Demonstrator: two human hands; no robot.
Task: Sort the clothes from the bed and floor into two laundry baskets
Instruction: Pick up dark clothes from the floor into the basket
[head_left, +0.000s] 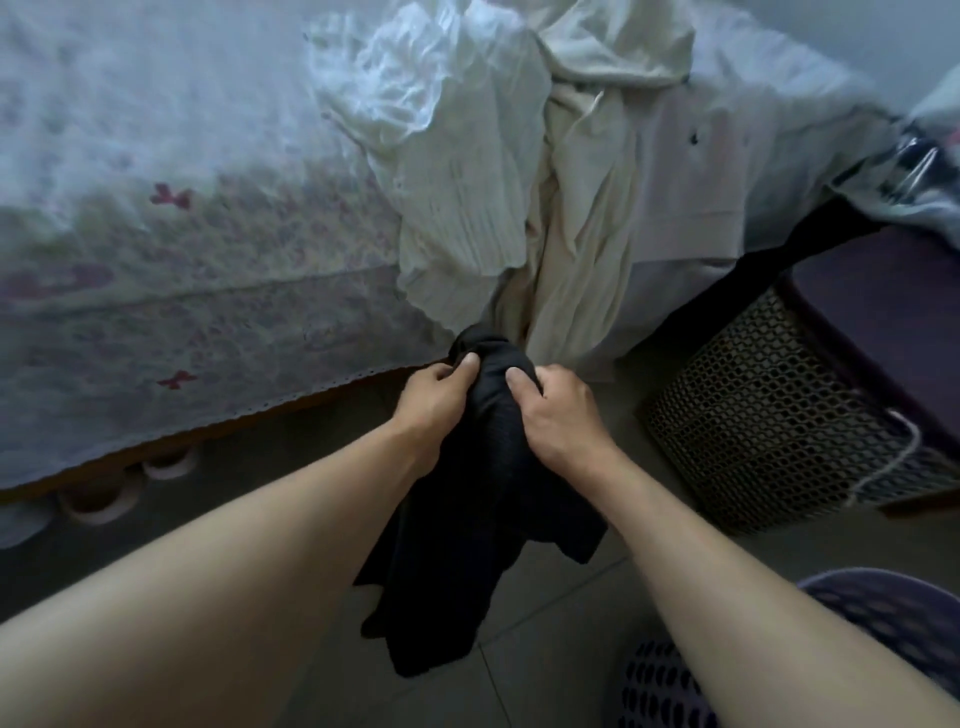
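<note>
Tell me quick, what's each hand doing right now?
Left hand: closed, gripping the black garment.
Right hand: closed on the same black garment.

The bed (171, 249) fills the upper left of the frame, its edge running down toward the lower left. A heap of clothes (498, 156) lies on it at upper centre, spilling over the edge. At centre both hands, the left hand (434, 400) and the right hand (558, 410) side by side, hold a garment (467, 519) that hangs above the floor (545, 649). A mesh basket (769, 415) sits at right, beside the bed. Another basket (883, 618) shows at the lower right corner.
</note>
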